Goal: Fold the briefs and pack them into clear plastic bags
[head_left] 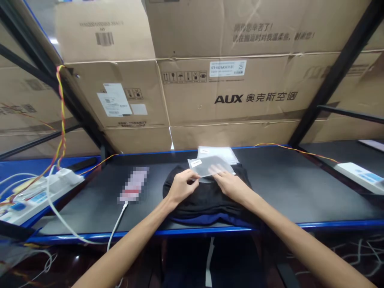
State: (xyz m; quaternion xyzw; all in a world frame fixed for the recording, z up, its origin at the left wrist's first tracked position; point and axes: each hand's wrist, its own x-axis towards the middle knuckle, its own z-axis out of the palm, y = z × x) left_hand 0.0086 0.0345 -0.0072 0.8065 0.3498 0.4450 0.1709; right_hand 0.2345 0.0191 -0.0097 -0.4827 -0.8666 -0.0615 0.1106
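A translucent frosted plastic bag with a small white barcode label lies over folded black cloth in front of me. My left hand is closed, its thumb and finger pinching the bag's near left edge. My right hand reaches to the bag's right part with fingers stretched out. Those fingertips show hazily through the film; whether they are inside the bag or beneath it, I cannot tell. Just behind lies another pale bag or stack of bags, also labelled. Dark blue cloth shows under the black.
On the left, a blurred-out phone lies with a white cable plugged in, near a loaded power strip. Another power strip sits at right. Cardboard walls the back, between black metal posts. The grey tabletop has a blue edge.
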